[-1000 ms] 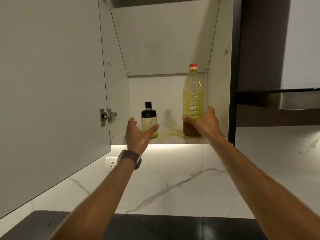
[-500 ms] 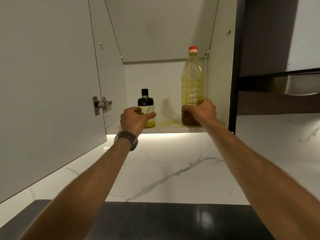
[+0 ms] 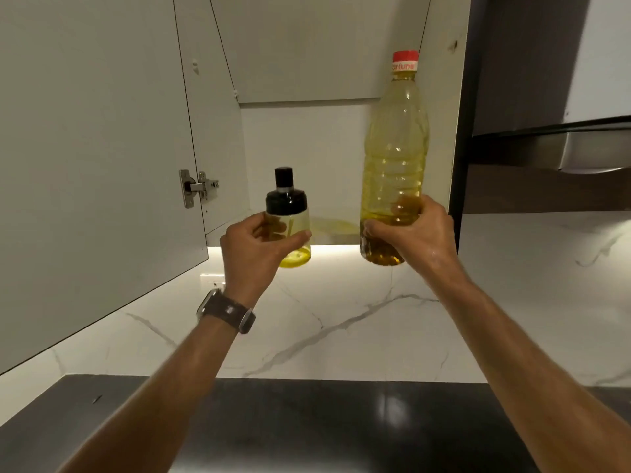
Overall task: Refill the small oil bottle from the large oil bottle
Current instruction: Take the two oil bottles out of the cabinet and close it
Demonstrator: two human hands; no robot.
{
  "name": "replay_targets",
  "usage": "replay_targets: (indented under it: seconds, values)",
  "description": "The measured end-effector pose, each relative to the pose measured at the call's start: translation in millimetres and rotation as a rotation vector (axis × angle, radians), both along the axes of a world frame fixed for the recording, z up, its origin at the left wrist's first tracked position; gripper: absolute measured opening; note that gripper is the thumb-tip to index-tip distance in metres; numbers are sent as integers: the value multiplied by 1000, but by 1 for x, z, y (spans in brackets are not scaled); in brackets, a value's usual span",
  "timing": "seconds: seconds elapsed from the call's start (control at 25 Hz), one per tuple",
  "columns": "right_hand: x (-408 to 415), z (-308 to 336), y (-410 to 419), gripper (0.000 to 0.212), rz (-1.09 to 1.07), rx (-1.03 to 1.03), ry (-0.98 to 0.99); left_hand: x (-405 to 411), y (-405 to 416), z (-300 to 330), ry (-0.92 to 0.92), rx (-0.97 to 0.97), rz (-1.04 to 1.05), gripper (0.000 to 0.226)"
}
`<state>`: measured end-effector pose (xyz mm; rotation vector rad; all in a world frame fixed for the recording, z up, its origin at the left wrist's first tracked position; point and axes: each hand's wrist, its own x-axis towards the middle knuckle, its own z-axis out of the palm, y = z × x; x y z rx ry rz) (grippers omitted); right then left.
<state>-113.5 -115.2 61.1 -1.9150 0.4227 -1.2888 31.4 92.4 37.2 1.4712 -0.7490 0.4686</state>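
Note:
The small oil bottle (image 3: 290, 213) has clear glass, a black top and a little yellow oil at its bottom. My left hand (image 3: 254, 254) grips it from the left, just in front of the open wall cabinet's shelf. The large oil bottle (image 3: 394, 145) is tall clear plastic, full of yellow oil, with a red cap. My right hand (image 3: 415, 233) is wrapped round its lower part, and its base hangs below the shelf edge. Both bottles are upright and off the shelf.
The cabinet door (image 3: 92, 165) stands open at my left with a metal hinge (image 3: 196, 189). The shelf (image 3: 331, 230) carries a yellowish oil stain. Below are a white marble backsplash (image 3: 341, 319), a wall socket (image 3: 213, 279) and a dark glossy counter (image 3: 307, 425). A range hood (image 3: 580, 145) juts out on the right.
Both hands reached into the cabinet, closed on the two bottles and have lifted them off the shelf toward me, down past its front edge.

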Motion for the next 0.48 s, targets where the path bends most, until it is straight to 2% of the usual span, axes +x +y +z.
replay_targets:
  seconds: [0.16, 0.28, 0.36, 0.48]
  values:
    - [-46, -63, 27, 74, 42, -5, 61, -29, 37, -56, 52, 58, 29, 51]
    - [-75, -120, 54, 65, 82, -8, 154, -50, 63, -116, 126, 149, 12, 42]
    - [-90, -158, 68, 59, 102, 40, 195, -64, 78, -154, 195, 146, -31, 42]
    - [-104, -211, 86, 61, 121, 120, 250, -85, 93, -202, 301, 131, -134, 49]
